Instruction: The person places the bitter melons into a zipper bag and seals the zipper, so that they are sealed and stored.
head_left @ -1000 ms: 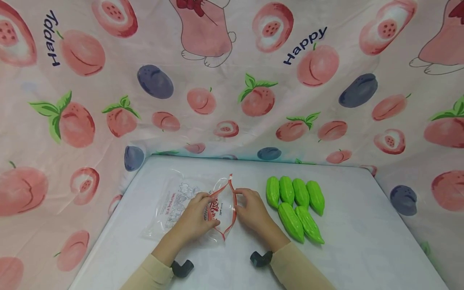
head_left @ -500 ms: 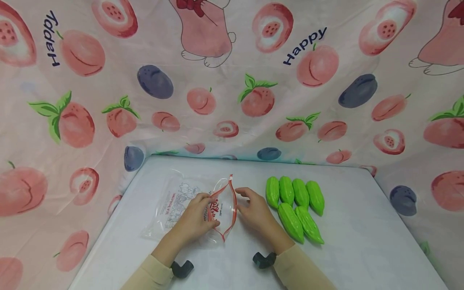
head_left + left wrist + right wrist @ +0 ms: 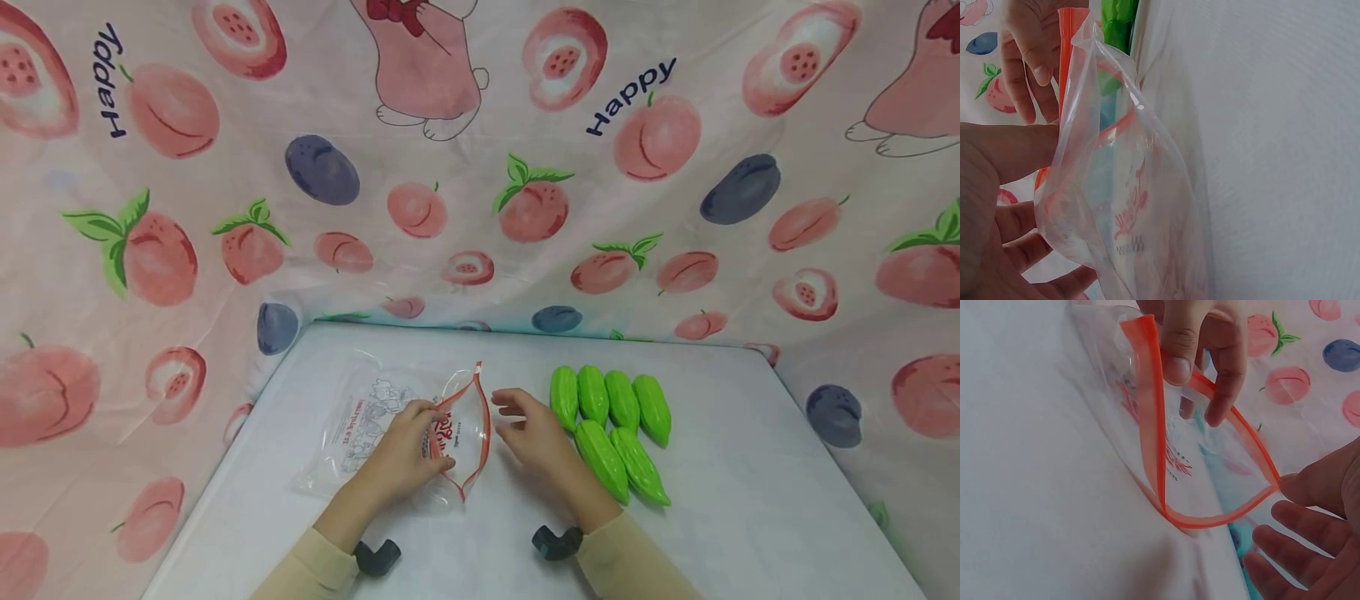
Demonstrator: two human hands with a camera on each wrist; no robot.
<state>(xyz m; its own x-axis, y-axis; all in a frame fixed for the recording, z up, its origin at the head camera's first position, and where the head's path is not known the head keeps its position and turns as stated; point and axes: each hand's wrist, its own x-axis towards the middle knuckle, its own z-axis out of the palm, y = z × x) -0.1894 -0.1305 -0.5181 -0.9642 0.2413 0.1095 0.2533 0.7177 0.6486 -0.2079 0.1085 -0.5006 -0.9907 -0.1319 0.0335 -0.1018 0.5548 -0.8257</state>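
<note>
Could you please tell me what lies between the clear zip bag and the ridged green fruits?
In the head view, the right hand and white tabletop lie between the zip bag and the green fruits.

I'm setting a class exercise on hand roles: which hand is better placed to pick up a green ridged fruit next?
Probably the right hand: it holds nothing and is near the green ridged fruits. The left hand is at the open mouth of the clear zip bag, farther away.
</note>
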